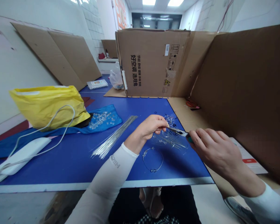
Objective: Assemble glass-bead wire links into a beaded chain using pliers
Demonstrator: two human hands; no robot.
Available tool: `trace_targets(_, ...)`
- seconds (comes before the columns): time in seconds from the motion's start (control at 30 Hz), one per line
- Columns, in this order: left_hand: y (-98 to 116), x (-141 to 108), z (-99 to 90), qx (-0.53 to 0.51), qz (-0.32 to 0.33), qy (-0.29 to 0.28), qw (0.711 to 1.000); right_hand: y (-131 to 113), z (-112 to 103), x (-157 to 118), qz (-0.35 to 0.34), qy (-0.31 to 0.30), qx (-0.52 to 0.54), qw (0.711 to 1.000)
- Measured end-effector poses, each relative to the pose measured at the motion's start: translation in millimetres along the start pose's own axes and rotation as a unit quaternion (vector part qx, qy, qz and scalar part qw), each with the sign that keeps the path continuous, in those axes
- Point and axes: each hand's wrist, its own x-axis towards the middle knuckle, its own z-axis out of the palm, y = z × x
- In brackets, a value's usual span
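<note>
My right hand (216, 152) is wrapped round the handles of a pair of pliers (180, 132), whose jaws point left. Their tips meet the fingers of my left hand (154, 126), which is closed in a pinch; what it pinches is too small to make out. Beneath the pliers lie several short wires (174, 142) and a small heap of wire pieces and dark rings (170, 120). Nearer to me, a wire loop threaded with clear beads (153, 170) rests on the blue table (130, 168).
A bundle of straight wires (116, 137) lies left of my arm. Clear beads (101, 119) sit on blue cloth beside a yellow bag (49, 105). A white power strip (21, 158) with a cable is at far left. Cardboard panels (154, 62) stand behind and to the right.
</note>
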Motion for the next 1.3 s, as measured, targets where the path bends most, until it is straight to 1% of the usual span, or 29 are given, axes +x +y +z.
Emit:
trace_targets(0.2,-8.6,3.0,-0.8,0.039,0.065,0.013,0.997,2.1,-3.1,4.4,0.014,0.004,0.034,0.999)
trace_targets(0.3,-11.5,3.0,-0.6,0.09,0.115,0.017,0.989,3.7,-3.4,5.3,0.026,-0.006,0.059,0.998)
trace_targets(0.37,-10.5,0.6,0.4,0.143,0.159,0.026,0.976,5.3,-3.7,5.1,0.032,-0.019,0.082,0.996)
trace_targets(0.43,-7.2,-3.5,1.9,0.212,0.2,0.039,0.956,7.0,-4.8,5.0,0.039,-0.025,0.11,0.993)
trace_targets(0.5,-2.8,-8.2,3.2,0.292,0.229,0.043,0.928,8.5,-6.7,5.3,0.046,-0.02,0.141,0.989)
trace_targets(0.57,0.9,-12.4,4.0,0.361,0.272,0.034,0.892,10.2,-8.2,5.4,0.05,-0.01,0.179,0.983)
trace_targets(0.63,2.9,-15.4,3.9,0.415,0.311,0.014,0.855,12.5,-8.7,4.4,0.058,-0.013,0.224,0.973)
trace_targets(0.67,3.2,-16.5,3.6,0.435,0.325,0.002,0.84,14.1,-8.6,3.3,0.064,-0.021,0.247,0.967)
trace_targets(0.73,3.0,-17.6,2.6,0.461,0.341,-0.028,0.819,18.2,-8.4,0.5,0.078,-0.046,0.291,0.953)
trace_targets(0.83,1.8,-17.4,1.1,0.475,0.357,-0.077,0.801,25.1,-10.0,-2.8,0.097,-0.117,0.35,0.924)
trace_targets(0.93,1.4,-16.5,-0.3,0.469,0.367,-0.101,0.797,29.8,-13.1,-3.8,0.112,-0.168,0.386,0.9)
trace_targets(1.13,3.2,-16.9,-3.8,0.444,0.333,-0.119,0.823,31.6,-13.6,-5.2,0.143,-0.174,0.41,0.884)
trace_targets(1.2,3.5,-17.0,-3.5,0.438,0.317,-0.111,0.834,31.9,-11.9,-6.0,0.153,-0.176,0.419,0.878)
trace_targets(1.3,3.7,-17.3,-0.8,0.427,0.291,-0.072,0.853,30.6,-8.7,-7.0,0.171,-0.181,0.432,0.866)
